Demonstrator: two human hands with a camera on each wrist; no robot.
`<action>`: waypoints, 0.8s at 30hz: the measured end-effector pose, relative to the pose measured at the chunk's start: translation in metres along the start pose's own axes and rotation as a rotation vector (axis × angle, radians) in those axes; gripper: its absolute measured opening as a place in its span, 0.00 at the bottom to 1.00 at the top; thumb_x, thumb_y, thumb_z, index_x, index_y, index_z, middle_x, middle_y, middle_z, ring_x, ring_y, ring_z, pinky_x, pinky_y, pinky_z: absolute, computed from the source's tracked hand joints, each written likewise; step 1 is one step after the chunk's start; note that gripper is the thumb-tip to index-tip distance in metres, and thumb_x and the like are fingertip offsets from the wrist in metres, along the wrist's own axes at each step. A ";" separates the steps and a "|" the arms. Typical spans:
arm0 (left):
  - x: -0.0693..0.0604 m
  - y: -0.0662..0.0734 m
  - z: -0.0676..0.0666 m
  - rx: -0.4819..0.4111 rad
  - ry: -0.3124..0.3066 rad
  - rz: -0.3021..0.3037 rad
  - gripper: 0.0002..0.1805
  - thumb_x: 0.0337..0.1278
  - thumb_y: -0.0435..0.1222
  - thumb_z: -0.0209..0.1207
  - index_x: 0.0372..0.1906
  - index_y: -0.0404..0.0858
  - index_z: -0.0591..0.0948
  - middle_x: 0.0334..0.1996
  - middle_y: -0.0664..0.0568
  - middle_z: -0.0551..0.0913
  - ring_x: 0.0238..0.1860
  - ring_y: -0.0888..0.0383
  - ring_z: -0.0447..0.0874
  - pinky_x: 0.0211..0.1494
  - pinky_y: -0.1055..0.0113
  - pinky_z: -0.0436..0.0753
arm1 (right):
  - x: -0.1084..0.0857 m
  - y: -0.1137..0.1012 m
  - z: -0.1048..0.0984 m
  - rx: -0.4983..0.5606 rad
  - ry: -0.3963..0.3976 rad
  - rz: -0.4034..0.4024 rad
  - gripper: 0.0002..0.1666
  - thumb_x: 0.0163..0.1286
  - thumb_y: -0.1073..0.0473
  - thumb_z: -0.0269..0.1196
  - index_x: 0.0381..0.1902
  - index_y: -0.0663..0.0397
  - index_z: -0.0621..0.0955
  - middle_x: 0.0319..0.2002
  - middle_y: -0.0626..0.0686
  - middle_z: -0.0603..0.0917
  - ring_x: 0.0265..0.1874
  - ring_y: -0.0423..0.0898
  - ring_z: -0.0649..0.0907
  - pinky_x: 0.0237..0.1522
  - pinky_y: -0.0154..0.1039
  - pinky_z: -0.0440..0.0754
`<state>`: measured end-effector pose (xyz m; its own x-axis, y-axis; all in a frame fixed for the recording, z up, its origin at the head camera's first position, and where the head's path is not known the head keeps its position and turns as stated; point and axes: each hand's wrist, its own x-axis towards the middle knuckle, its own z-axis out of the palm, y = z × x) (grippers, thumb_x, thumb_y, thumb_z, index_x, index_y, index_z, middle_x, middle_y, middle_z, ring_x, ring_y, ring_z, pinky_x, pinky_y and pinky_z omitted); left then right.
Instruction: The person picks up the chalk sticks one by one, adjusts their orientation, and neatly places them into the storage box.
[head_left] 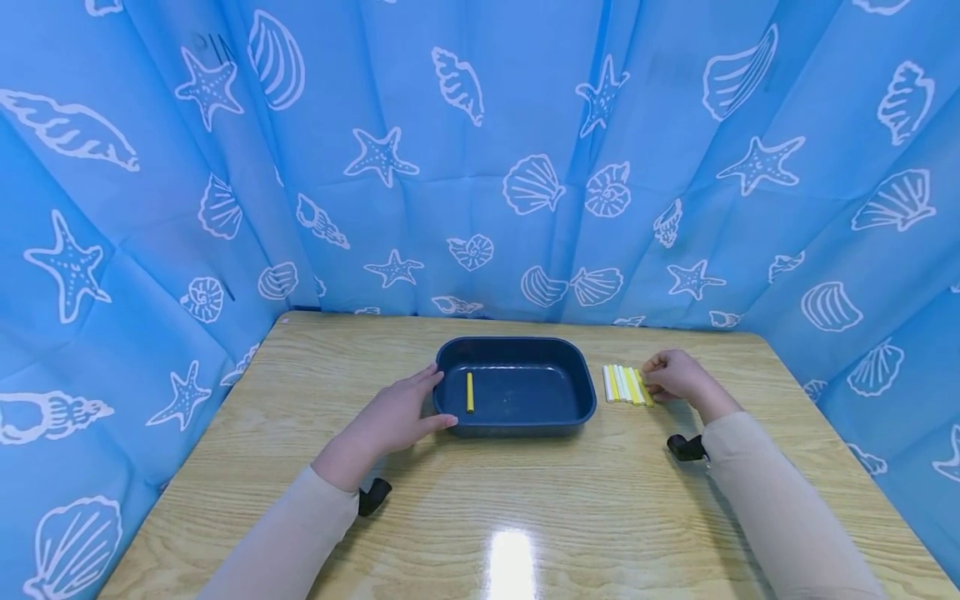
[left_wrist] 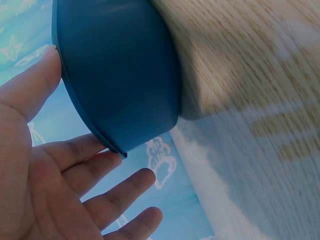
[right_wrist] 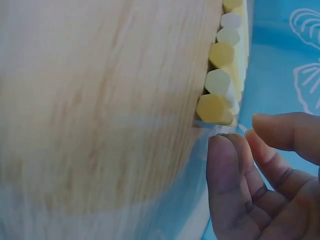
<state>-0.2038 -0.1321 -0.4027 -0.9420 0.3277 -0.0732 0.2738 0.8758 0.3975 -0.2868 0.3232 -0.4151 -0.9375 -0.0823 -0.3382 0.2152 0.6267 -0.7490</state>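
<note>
My left hand (head_left: 396,414) rests at the left end of a dark blue tray (head_left: 517,431), thumb and fingers spread along its rim. In the left wrist view, thumb and two fingertips of that hand (left_wrist: 60,175) touch the edge of the tray (left_wrist: 120,70). One yellow stick (head_left: 470,392) lies inside the tray, near its left end. Right of the tray, white and yellow sticks (head_left: 624,385) lie side by side. My right hand (head_left: 681,382) is at the row's right end. Its loosely bent fingers (right_wrist: 223,165) are beside the last yellow stick (right_wrist: 214,109), with nothing visible between thumb and fingers.
A wooden table (head_left: 450,508) carries the tray and sticks. Blue curtains (head_left: 480,208) with white shell and starfish prints hang behind it and along both sides. Black devices (head_left: 373,497) are on both wrists.
</note>
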 end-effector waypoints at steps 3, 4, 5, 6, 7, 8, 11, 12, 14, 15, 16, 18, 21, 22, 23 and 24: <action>0.000 0.000 0.001 -0.001 -0.001 0.004 0.45 0.63 0.56 0.63 0.77 0.38 0.62 0.78 0.45 0.57 0.75 0.42 0.60 0.73 0.46 0.66 | 0.003 0.002 0.001 -0.009 0.004 0.011 0.15 0.74 0.68 0.56 0.53 0.75 0.72 0.41 0.62 0.77 0.34 0.49 0.80 0.35 0.43 0.86; 0.000 0.000 0.001 -0.005 -0.002 0.002 0.45 0.63 0.56 0.63 0.77 0.38 0.62 0.78 0.45 0.56 0.75 0.42 0.60 0.73 0.46 0.66 | 0.004 0.003 0.001 -0.016 0.004 0.014 0.15 0.74 0.68 0.56 0.53 0.75 0.72 0.40 0.62 0.77 0.34 0.49 0.80 0.35 0.43 0.86; 0.000 0.000 0.001 -0.006 0.000 0.004 0.45 0.63 0.56 0.63 0.77 0.38 0.62 0.78 0.45 0.57 0.75 0.42 0.60 0.73 0.46 0.66 | 0.004 0.003 0.002 -0.021 0.004 0.016 0.15 0.74 0.68 0.56 0.53 0.75 0.72 0.40 0.62 0.77 0.34 0.49 0.80 0.35 0.42 0.86; 0.000 0.000 0.001 -0.006 0.000 0.006 0.45 0.63 0.56 0.63 0.77 0.38 0.62 0.78 0.45 0.57 0.75 0.42 0.60 0.73 0.46 0.66 | 0.005 0.003 0.002 -0.026 0.006 0.021 0.15 0.74 0.68 0.56 0.53 0.75 0.72 0.40 0.62 0.77 0.34 0.49 0.80 0.35 0.42 0.86; 0.000 -0.001 0.001 -0.006 0.001 0.008 0.45 0.62 0.56 0.63 0.77 0.38 0.63 0.78 0.45 0.57 0.75 0.42 0.60 0.73 0.46 0.66 | 0.005 0.003 0.001 -0.031 0.002 0.020 0.16 0.74 0.68 0.56 0.54 0.75 0.72 0.40 0.63 0.77 0.34 0.49 0.80 0.34 0.42 0.86; 0.000 -0.001 0.001 -0.004 0.001 0.008 0.45 0.62 0.56 0.63 0.77 0.38 0.63 0.78 0.45 0.57 0.75 0.42 0.60 0.73 0.46 0.66 | 0.005 0.003 0.001 -0.033 0.000 0.023 0.16 0.74 0.68 0.56 0.54 0.75 0.72 0.40 0.63 0.77 0.34 0.49 0.80 0.34 0.42 0.86; 0.000 0.000 0.001 -0.004 0.002 0.010 0.45 0.62 0.56 0.63 0.77 0.37 0.63 0.78 0.45 0.57 0.75 0.42 0.60 0.73 0.46 0.66 | 0.006 0.003 0.001 -0.038 0.002 0.037 0.17 0.74 0.67 0.57 0.55 0.75 0.72 0.39 0.62 0.77 0.33 0.49 0.80 0.34 0.41 0.86; 0.000 0.000 0.000 -0.005 0.001 0.009 0.45 0.62 0.56 0.63 0.77 0.37 0.63 0.78 0.45 0.57 0.75 0.42 0.60 0.73 0.46 0.66 | 0.007 0.002 0.001 -0.041 0.000 0.039 0.17 0.74 0.67 0.57 0.55 0.75 0.72 0.39 0.61 0.77 0.32 0.48 0.80 0.33 0.41 0.86; -0.001 0.000 0.000 -0.008 0.000 0.008 0.45 0.63 0.56 0.63 0.77 0.37 0.63 0.78 0.45 0.57 0.75 0.42 0.60 0.73 0.46 0.66 | 0.007 0.002 0.001 -0.047 -0.002 0.045 0.18 0.74 0.67 0.57 0.56 0.75 0.71 0.38 0.61 0.77 0.32 0.48 0.80 0.33 0.41 0.86; -0.001 0.001 0.000 -0.009 -0.001 0.006 0.45 0.63 0.56 0.63 0.77 0.37 0.62 0.78 0.45 0.57 0.75 0.42 0.60 0.73 0.46 0.66 | 0.007 0.002 0.001 -0.051 -0.003 0.046 0.18 0.74 0.67 0.57 0.56 0.75 0.71 0.38 0.61 0.77 0.31 0.48 0.80 0.33 0.41 0.86; -0.001 0.001 -0.001 -0.010 -0.002 0.004 0.45 0.63 0.56 0.63 0.77 0.37 0.62 0.78 0.45 0.56 0.75 0.42 0.60 0.73 0.46 0.65 | 0.008 0.002 0.001 -0.055 -0.004 0.051 0.18 0.73 0.67 0.57 0.56 0.75 0.71 0.37 0.61 0.77 0.31 0.48 0.80 0.33 0.41 0.86; -0.001 0.001 -0.001 -0.008 -0.003 0.001 0.45 0.63 0.56 0.63 0.77 0.38 0.62 0.78 0.45 0.56 0.75 0.42 0.60 0.73 0.46 0.65 | 0.008 0.002 0.001 -0.060 -0.004 0.056 0.18 0.73 0.68 0.57 0.56 0.75 0.71 0.37 0.61 0.77 0.31 0.48 0.80 0.33 0.41 0.86; 0.000 0.000 0.000 -0.003 0.000 0.005 0.45 0.63 0.56 0.63 0.77 0.37 0.62 0.78 0.44 0.56 0.75 0.42 0.60 0.73 0.46 0.65 | 0.009 0.002 0.002 -0.070 0.006 0.074 0.17 0.73 0.68 0.56 0.55 0.74 0.72 0.37 0.61 0.78 0.31 0.48 0.80 0.33 0.41 0.85; 0.000 0.001 0.000 -0.002 0.001 0.006 0.45 0.63 0.56 0.63 0.77 0.37 0.62 0.78 0.44 0.56 0.75 0.42 0.60 0.73 0.46 0.65 | 0.009 0.003 0.002 -0.070 0.012 0.085 0.17 0.73 0.68 0.56 0.55 0.74 0.72 0.37 0.60 0.78 0.31 0.48 0.80 0.32 0.41 0.85; 0.000 0.001 0.000 -0.001 0.002 0.008 0.45 0.63 0.55 0.63 0.77 0.37 0.62 0.78 0.44 0.57 0.75 0.42 0.60 0.73 0.46 0.65 | 0.010 0.003 0.002 -0.073 0.017 0.092 0.16 0.73 0.68 0.56 0.55 0.74 0.72 0.37 0.60 0.78 0.30 0.48 0.80 0.32 0.41 0.85; 0.000 0.001 0.000 0.001 0.003 0.010 0.45 0.63 0.55 0.63 0.77 0.37 0.62 0.78 0.44 0.57 0.74 0.41 0.60 0.73 0.45 0.66 | 0.011 0.004 0.002 -0.074 0.021 0.099 0.16 0.73 0.67 0.56 0.55 0.73 0.72 0.36 0.60 0.78 0.30 0.47 0.80 0.32 0.41 0.85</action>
<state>-0.2034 -0.1317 -0.4023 -0.9398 0.3352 -0.0665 0.2831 0.8727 0.3977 -0.2955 0.3235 -0.4226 -0.9182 -0.0015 -0.3962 0.2872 0.6865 -0.6680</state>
